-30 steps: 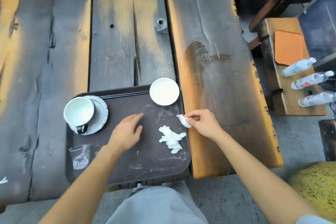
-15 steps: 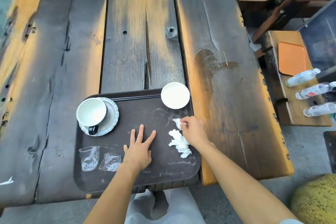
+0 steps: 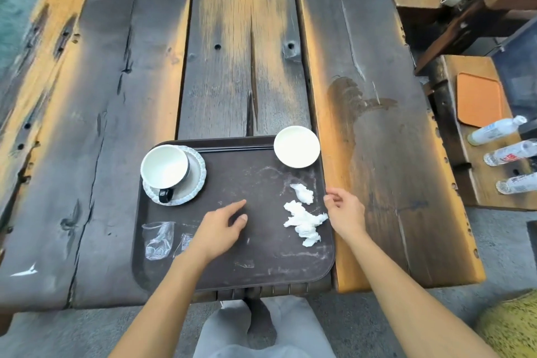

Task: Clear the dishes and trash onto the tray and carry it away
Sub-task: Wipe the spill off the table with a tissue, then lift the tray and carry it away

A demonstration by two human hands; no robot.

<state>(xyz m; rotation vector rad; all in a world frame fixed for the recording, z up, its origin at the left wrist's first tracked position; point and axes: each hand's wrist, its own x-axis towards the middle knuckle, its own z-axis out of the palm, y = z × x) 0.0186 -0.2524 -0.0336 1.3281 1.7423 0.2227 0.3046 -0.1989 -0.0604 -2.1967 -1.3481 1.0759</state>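
Though upright, cup [image 3: 164, 166], handle nearward

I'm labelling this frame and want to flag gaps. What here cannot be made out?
1. Head view: the clear plastic wrappers on the tray are see-through, and one is partly behind the left forearm; their kind is unclear.
2. Head view: the labels on the bottles are too small to read; the right edge cuts two of them.
3. Head view: whether the left hand touches the tray cannot be told from above.

Three water bottles [image 3: 511, 152] lie beside an orange mat [image 3: 478, 99] on a bench [image 3: 478, 180].
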